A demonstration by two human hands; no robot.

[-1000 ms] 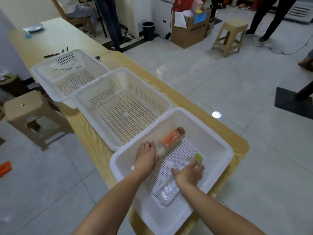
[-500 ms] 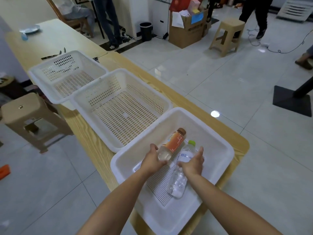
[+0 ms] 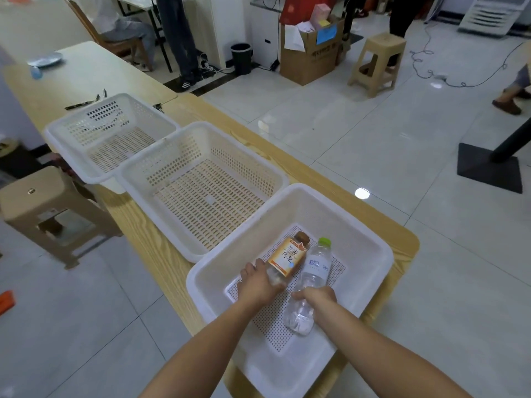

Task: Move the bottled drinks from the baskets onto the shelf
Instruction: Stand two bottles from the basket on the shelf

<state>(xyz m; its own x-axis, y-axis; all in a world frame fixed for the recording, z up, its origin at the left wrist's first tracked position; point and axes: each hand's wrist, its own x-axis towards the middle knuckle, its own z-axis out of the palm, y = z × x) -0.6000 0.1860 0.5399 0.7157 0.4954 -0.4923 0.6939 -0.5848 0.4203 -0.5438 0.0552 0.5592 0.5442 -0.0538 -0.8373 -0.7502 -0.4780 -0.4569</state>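
Both bottles are in the near basket [image 3: 383,249], at the table's [image 3: 138,222] end. The right hand [image 3: 315,297] wraps the water bottle [image 3: 315,268] around its lower middle, green cap pointing away. Its base sits low over the perforated floor; whether it has cleared the floor I cannot tell. Just beside it, the left hand [image 3: 257,285] curls around the lower body of the tea bottle [image 3: 287,258], brown cap tilted up and away. The two bottles lie side by side, nearly touching.

The water bottle looks thin-walled and full, so it is probably weighty yet soft: a hard squeeze would dent it. A firm hold near the ribbed waist seems safest. The tea bottle looks stiffer, and its paper-like label likely gives more friction than bare plastic, so gripping on or just below the label should work. Both are smooth and could slip if held by the fingertips alone.

Beyond, the middle basket [image 3: 207,126] and the far basket [image 3: 112,96] hold no bottles. No shelf is in view.
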